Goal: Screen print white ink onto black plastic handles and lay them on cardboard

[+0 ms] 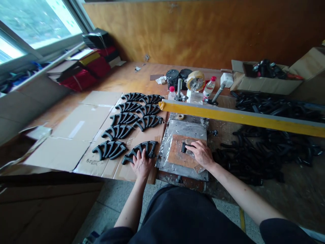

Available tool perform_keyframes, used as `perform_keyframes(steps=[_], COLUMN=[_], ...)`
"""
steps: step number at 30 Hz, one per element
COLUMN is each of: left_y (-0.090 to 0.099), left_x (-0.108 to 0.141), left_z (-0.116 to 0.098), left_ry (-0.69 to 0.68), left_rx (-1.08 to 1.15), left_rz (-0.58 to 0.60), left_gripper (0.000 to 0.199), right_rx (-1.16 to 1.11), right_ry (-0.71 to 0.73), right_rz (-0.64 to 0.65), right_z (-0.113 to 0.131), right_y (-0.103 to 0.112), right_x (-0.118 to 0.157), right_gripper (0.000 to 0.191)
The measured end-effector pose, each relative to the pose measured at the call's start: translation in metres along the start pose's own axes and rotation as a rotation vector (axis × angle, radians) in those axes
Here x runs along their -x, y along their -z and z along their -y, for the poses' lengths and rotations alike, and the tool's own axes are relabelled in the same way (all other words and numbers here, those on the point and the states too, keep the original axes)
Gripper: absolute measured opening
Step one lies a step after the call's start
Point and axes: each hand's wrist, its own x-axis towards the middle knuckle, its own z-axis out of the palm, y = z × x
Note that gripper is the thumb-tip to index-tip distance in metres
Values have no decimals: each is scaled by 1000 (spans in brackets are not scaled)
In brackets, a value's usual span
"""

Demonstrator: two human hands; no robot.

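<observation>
My left hand [141, 165] reaches over a fanned row of curved black handle-like parts [152, 146] on the cardboard sheet [101, 123]. Its fingers are apart and rest against the near parts. My right hand [203, 154] pinches a black T-shaped part [183, 147] by its stem, over a reddish-brown wooden board [175, 156]. That board lies on a grey metal plate [166, 165]. Further fans of the same parts [123, 118] lie in two columns on the cardboard, left of the plate.
A yellow-edged bar [228, 117] crosses above the work area from the right. A heap of black parts [248, 156] covers the right side. Behind stand dark cans [172, 79], a red-capped bottle [209, 88], a tape roll [195, 81] and an open carton [269, 83].
</observation>
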Motion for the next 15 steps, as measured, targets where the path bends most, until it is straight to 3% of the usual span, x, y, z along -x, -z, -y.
perform_keyframes(steps=[4, 7, 9, 11, 15], left_y=[-5, -4, -2, 0, 4], left_x=[-11, -13, -14, -19, -42], left_z=[-2, -1, -1, -1, 0], left_ry=[16, -23, -72, -130, -218], left_rx=[-15, -10, -7, 3, 19], left_rz=[14, 10, 9, 9, 28], left_gripper=[59, 55, 53, 53, 53], right_rx=[-15, -127, -242, -348, -441], right_ry=[54, 202, 242, 207, 19], right_rz=[-14, 78, 142, 131, -29], right_z=[10, 15, 15, 12, 6], right_y=[-3, -5, 0, 9, 29], right_x=[-6, -7, -6, -5, -4], right_gripper=[37, 49, 38, 28, 27])
